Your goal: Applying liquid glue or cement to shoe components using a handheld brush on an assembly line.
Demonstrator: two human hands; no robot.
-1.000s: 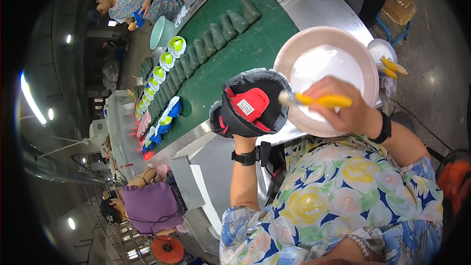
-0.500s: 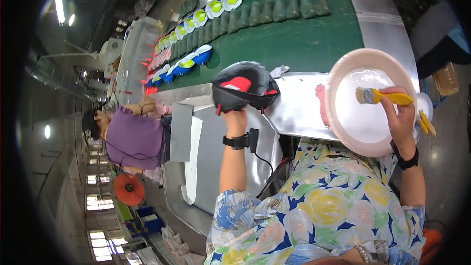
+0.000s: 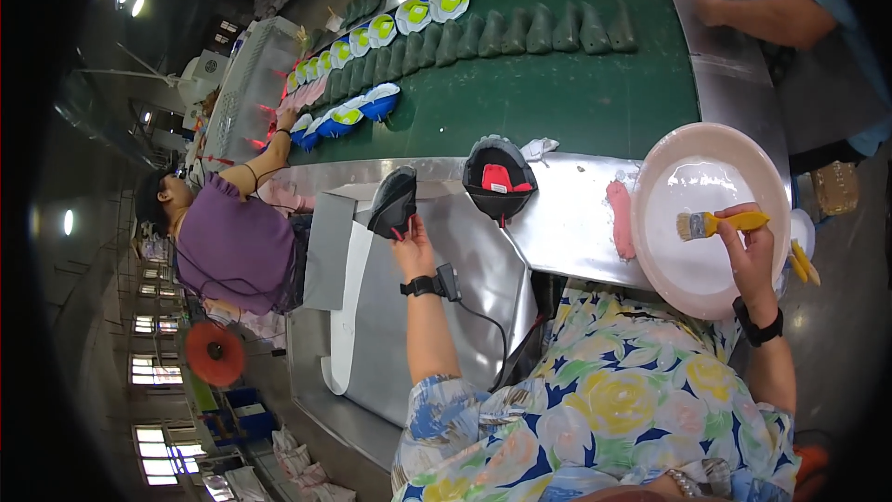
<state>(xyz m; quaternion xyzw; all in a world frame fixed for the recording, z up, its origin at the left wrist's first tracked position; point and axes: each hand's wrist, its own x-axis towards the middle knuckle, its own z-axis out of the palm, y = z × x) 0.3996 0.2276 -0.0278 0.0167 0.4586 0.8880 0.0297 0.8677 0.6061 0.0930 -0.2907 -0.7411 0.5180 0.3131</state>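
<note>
My left hand (image 3: pixel 414 253) pinches a black shoe upper (image 3: pixel 394 203) by its edge near a small red tab, holding it above the grey metal surface. Just right of it, a second black shoe upper (image 3: pixel 477 177) with a red patch inside rests on the table's metal border, with its opening facing up. The fingers of my right hand (image 3: pixel 757 256) close around the yellow handle of a paintbrush (image 3: pixel 693 226). Its pale bristles hang over white liquid (image 3: pixel 706 178) in a large pinkish basin (image 3: pixel 657 265).
Dark green shoe-shaped pieces (image 3: pixel 539 33) and white-and-yellow shoe uppers (image 3: pixel 413 14) line the green belt (image 3: pixel 557 98); blue ones (image 3: pixel 379 104) lie nearer. A pink strip (image 3: pixel 620 221) lies beside the basin. A person in purple (image 3: pixel 237 246) reaches in at left; another person's arm (image 3: pixel 771 19) is at far right.
The two black uppers, close together before, are apart: my left hand has carried one left, and the other stands on the metal. The person in purple now reaches onto the belt.
</note>
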